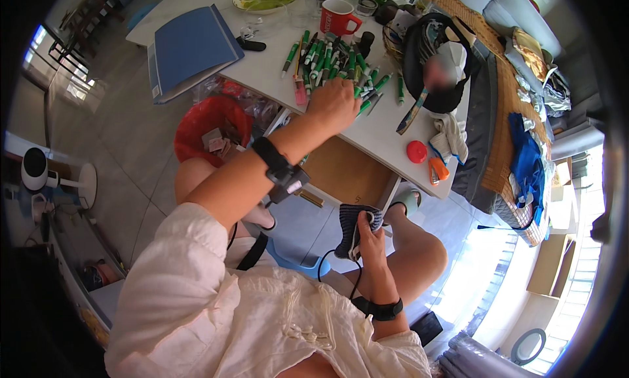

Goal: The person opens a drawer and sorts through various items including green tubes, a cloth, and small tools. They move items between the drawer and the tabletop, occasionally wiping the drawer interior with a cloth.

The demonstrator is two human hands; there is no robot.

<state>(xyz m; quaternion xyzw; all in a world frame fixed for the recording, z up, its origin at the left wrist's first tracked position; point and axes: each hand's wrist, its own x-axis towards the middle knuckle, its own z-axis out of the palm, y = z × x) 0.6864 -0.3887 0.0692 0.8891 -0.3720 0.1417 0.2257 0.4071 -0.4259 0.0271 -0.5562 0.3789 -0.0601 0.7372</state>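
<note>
My left hand reaches over the near edge of a pile of green-and-white pens on the white table. Its fingertips bend down among the pens, and whether they grip one is hidden. Lower down, in front of the open drawer, my right hand holds a dark striped fabric pouch with a cord, the thumb on its near side. A pink item, perhaps an eraser or sharpener, lies left of my left hand. One pen lies apart to the right of the pile.
The wooden drawer juts out below the tabletop. A blue folder overhangs the left edge above a red bin. Behind the pens stands a red mug. At right are a black bag, a red lid and an orange stapler.
</note>
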